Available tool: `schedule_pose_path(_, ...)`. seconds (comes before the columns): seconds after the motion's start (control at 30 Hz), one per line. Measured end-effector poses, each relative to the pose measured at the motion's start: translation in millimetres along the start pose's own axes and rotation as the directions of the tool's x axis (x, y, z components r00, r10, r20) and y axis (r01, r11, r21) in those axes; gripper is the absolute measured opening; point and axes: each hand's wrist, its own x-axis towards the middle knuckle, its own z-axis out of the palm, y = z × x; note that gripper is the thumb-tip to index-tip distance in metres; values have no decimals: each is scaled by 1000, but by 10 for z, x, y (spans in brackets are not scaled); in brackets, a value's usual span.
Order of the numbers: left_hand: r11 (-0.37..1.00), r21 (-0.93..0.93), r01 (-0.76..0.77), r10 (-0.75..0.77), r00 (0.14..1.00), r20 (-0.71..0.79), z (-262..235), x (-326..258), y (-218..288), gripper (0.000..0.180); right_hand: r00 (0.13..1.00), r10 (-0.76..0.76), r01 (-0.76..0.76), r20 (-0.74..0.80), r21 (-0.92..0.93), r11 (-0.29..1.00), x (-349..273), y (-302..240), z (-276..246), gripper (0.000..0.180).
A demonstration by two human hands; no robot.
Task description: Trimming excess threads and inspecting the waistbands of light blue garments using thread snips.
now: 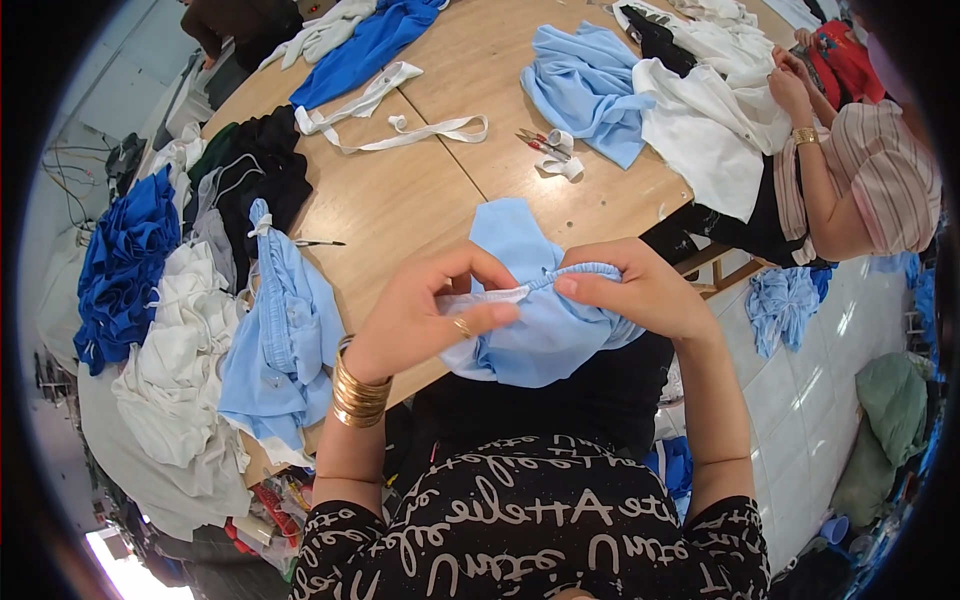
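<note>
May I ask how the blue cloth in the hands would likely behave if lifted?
The blue cloth is probably floppy, since it sags in soft folds. It looks thin, so likely light. Its band may stretch, given its puckers.

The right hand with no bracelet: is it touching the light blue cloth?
Touching. The head view shows the right hand with its thumb pressed against the gathered band of the light blue cloth.

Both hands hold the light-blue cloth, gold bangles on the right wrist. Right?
Wrong wrist: the head view shows the gold bangles on the left one. The rest stands: the left hand and right hand both hold the light-blue cloth.
</note>
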Motion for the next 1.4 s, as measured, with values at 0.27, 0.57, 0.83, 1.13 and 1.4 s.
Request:
schedule_pose_path(0.27, 996, -86, 3, -2, 1000, 10, 40, 48, -88, 12, 999, -28, 30, 33, -51, 998, -44, -58, 61, 20)
schedule_pose_path(0.57, 937, -314, 152, -104, 981, 166, 88, 81, -12, 12, 990, 33, -30, 136, -24, 999, -96, -45, 15, 16)
schedule_pose_path(0.83, 912, -351, 212, -128, 960, 248, 54, 97, -27, 14, 988, -23, 27, 156, -22, 999, -108, -16, 4, 17)
schedule_pose_path(1.13, 914, -344, 215, -139, 963, 231, 57, 108, -34, 14, 987, -39, 41, 158, -9, 999, -105, 1, -12, 16)
schedule_pose_path(1.4, 872, -418, 253, -133, 946, 296, 76, 118, -88, 13, 984, -41, 43, 171, -4, 999, -105, 3, -6, 17)
